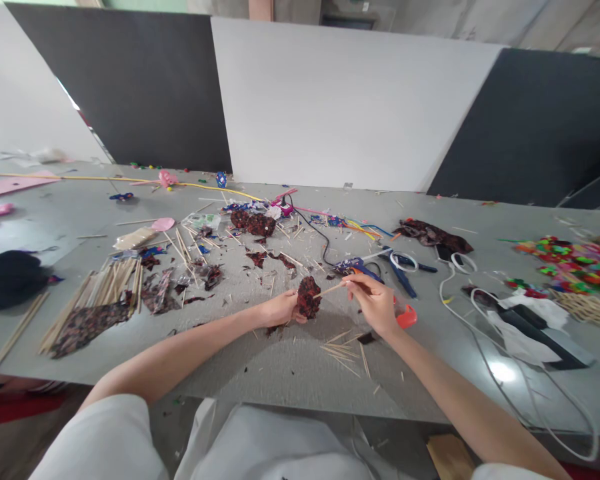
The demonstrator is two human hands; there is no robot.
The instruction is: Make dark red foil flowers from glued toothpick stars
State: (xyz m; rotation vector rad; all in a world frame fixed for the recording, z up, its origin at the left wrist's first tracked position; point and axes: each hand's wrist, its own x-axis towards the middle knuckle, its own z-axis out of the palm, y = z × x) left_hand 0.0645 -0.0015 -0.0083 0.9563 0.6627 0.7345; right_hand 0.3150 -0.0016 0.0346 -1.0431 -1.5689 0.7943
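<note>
Near the table's front, my left hand grips a dark red and black patterned fabric piece by its left side. My right hand pinches a thin wooden stick, whose left end touches the fabric piece. Just behind my right hand lies a blue and orange glue gun. On the table below the hands is a small pile of short sticks. Scraps of the same dark fabric lie beyond my left hand.
Bundled sticks and patterned cloth lie at left. Blue-handled scissors, looping white cables, a black box-like object and colourful pieces are at right. Partition panels stand along the back.
</note>
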